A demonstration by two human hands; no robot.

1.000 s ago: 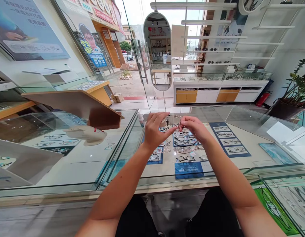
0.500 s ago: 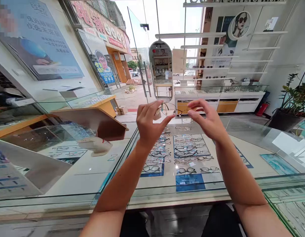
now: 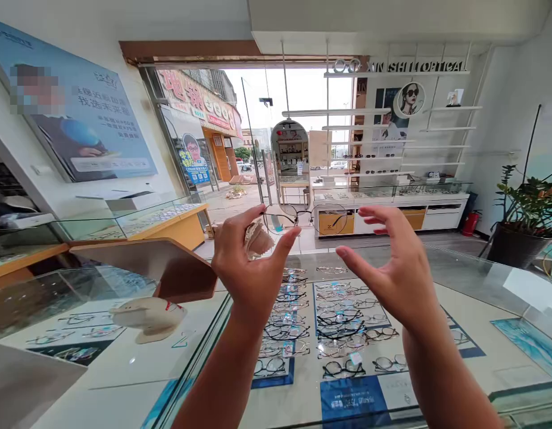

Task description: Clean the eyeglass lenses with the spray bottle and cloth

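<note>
Thin-rimmed eyeglasses (image 3: 304, 213) are raised above the display counter, with their lenses facing me. My left hand (image 3: 249, 271) grips them at the left rim between thumb and fingers. A crumpled beige cloth or tissue (image 3: 258, 240) is tucked into the same palm. To the right of the glasses, my right hand (image 3: 403, 268) is open, thumb and fingers spread, with a small gap between it and the right lens. Below, under the glass top, lie rows of eyeglass frames (image 3: 340, 325).
A brown board-like stand (image 3: 186, 262) rests on the glass at left, near a beige lump-shaped object (image 3: 146, 316). A blue card (image 3: 352, 398) lies near the front. Beyond stand an arched mirror (image 3: 290, 164), a potted plant (image 3: 523, 223) and a fire extinguisher (image 3: 470, 223).
My view has tilted up. My right hand has come off the glasses and opened, moving right. The glasses now face me more squarely, still in my left hand.
</note>
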